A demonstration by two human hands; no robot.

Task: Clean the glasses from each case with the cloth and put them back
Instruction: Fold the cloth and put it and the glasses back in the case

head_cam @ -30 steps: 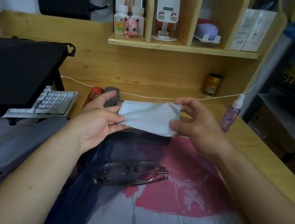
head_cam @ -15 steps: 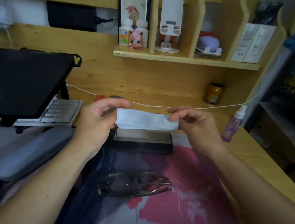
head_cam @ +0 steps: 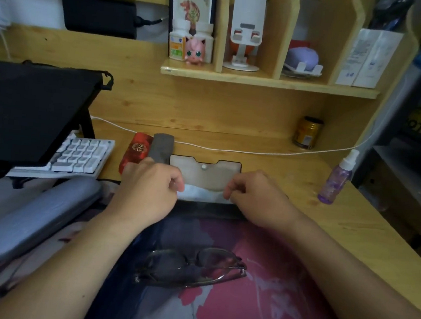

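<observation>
A pale folded cloth (head_cam: 202, 193) lies in the open black case (head_cam: 204, 170), whose tan lid stands up behind it. My left hand (head_cam: 151, 187) pinches the cloth's left end and my right hand (head_cam: 254, 196) pinches its right end. Dark-framed glasses (head_cam: 190, 267), folded, lie on the desk mat nearer to me, between my forearms. A long grey case (head_cam: 33, 217), closed, lies at the left. A small grey pouch (head_cam: 162, 147) and a red case (head_cam: 135, 152) sit behind my left hand.
A laptop on a black stand (head_cam: 30, 110) and a white keyboard (head_cam: 77, 155) fill the left. A purple spray bottle (head_cam: 336, 180) stands at the right, a can (head_cam: 307, 132) behind it. A white cable (head_cam: 256, 152) crosses the desk. Shelves above hold bottles and boxes.
Both hands have lowered the cloth from mid-air into the open case and folded it narrower. The glasses have not moved on the mat.
</observation>
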